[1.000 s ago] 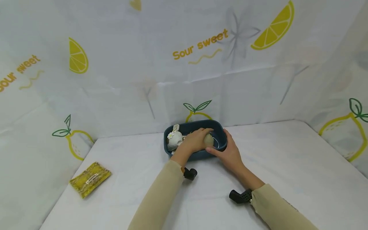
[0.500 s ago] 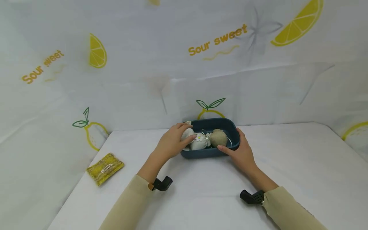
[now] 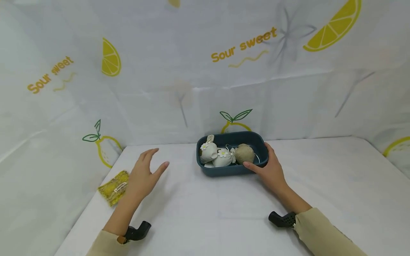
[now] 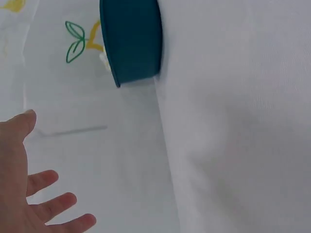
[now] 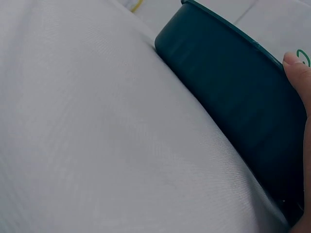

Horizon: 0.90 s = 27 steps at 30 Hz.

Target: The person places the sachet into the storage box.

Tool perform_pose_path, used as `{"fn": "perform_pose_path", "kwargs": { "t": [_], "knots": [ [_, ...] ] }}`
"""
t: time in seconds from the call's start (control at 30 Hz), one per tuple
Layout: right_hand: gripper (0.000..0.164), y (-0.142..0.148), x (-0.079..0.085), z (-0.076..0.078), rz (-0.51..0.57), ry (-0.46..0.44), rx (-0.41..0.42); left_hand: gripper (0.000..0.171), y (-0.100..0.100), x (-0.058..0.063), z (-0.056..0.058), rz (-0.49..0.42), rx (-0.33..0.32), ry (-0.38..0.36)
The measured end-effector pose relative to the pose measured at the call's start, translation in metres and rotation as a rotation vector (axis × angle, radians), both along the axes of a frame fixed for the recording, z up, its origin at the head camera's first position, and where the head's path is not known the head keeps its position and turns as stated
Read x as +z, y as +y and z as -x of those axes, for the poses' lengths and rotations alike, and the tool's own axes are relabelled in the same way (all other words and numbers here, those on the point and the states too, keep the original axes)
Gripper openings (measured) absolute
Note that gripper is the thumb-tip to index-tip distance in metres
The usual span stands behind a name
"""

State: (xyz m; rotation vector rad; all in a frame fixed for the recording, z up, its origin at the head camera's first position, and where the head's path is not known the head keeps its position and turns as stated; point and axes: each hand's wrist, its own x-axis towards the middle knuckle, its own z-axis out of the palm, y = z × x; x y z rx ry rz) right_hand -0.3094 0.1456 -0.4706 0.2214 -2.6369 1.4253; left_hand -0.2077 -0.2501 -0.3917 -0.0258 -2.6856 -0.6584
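A dark teal storage box (image 3: 221, 172) stands on the white cloth against the back wall. In its left part lie two white round cloth sachets, an upper one (image 3: 209, 152) and a lower one (image 3: 224, 158), each with a daisy. Beside them is a beige round sachet (image 3: 245, 154) with a white cord. My right hand (image 3: 271, 172) grips the box's right end, thumb over the front rim; its fingers are partly hidden. My left hand (image 3: 142, 177) is in the air left of the box, holding nothing, fingers and thumb spread apart. It partly covers a yellow patterned packet (image 3: 113, 188).
A white table cloth (image 3: 208, 213) covers the surface in front of the box. Behind it rises a lemon-printed white curtain (image 3: 144, 106). Each wrist carries a black camera mount, the left one (image 3: 138, 232) and the right one (image 3: 282, 219).
My left hand has come off the sachets and out of the box, moving left toward the yellow packet. The beige sachet now lies in the box. My right hand keeps its grip.
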Motion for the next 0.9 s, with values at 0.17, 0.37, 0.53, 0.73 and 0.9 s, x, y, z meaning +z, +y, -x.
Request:
{"fn": "perform_pose_path", "kwargs": {
  "t": [0.17,0.37,0.53,0.73,0.9],
  "knots": [
    [0.112,-0.001,0.001,0.000,0.005,0.004,-0.001,0.070,-0.031,0.001,-0.013,-0.094,0.067,0.020],
    [0.112,-0.001,0.002,-0.001,-0.003,0.001,-0.001,0.080,-0.061,0.004,-0.021,-0.095,0.188,-0.017],
    [0.111,-0.001,0.002,-0.003,-0.005,0.005,-0.009,0.093,-0.078,-0.002,-0.020,-0.056,0.251,-0.142],
    [0.111,-0.002,0.004,-0.004,-0.004,0.007,0.002,0.101,-0.096,-0.023,-0.016,0.035,0.285,-0.362],
    [0.111,-0.003,0.003,-0.003,-0.002,0.007,0.001,0.105,-0.109,-0.035,-0.018,0.031,0.308,-0.462]
  ]
}}
